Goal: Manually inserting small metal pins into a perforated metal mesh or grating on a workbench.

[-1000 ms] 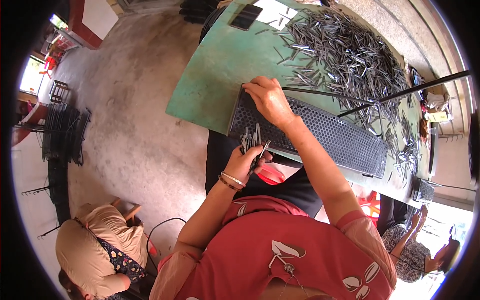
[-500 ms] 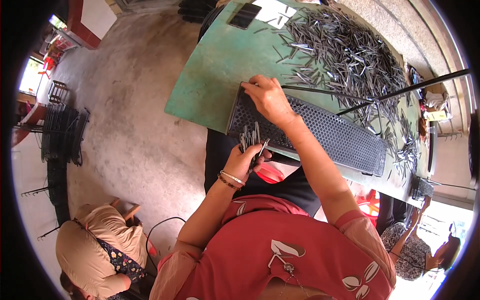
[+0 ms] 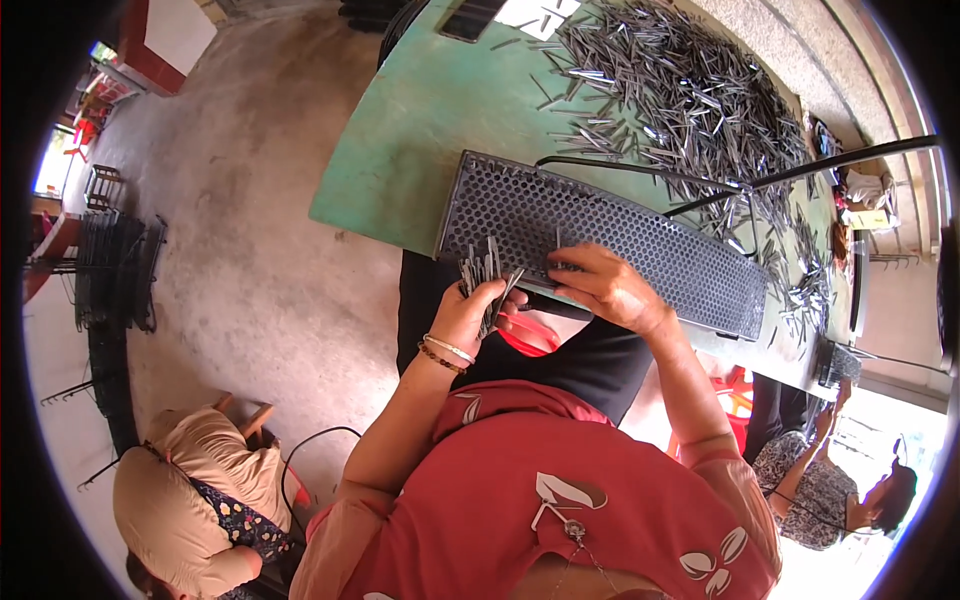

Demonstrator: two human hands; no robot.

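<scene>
A bundle of thin grey-black strips point(image 3: 478, 268) stands fanned out in my left hand point(image 3: 468, 312), whose fingers are wrapped round it just off the near edge of a long black perforated panel point(image 3: 620, 230). At that same near edge, to the right of the bundle, is my right hand point(image 3: 615, 292). Its thumb and fingers are pinched together, and one slim strip point(image 3: 559, 238) sticks up from the fingertips against the panel. The lower end of that strip is hidden by the fingers. The panel lies slanted along the near side of the green table point(image 3: 390, 190).
A large heap of loose strips point(image 3: 700, 110) covers the table's far right. Black bars point(image 3: 840, 165) rise from the panel. A phone point(image 3: 470, 18) lies at the far edge. People sit at lower left point(image 3: 190, 500) and lower right point(image 3: 815, 490). Dark racks point(image 3: 122, 270) stand at left.
My right hand has come from the panel's far left corner down to its near edge, with a strip now at its fingertips. My left hand keeps its bundle, and the view has shifted slightly.
</scene>
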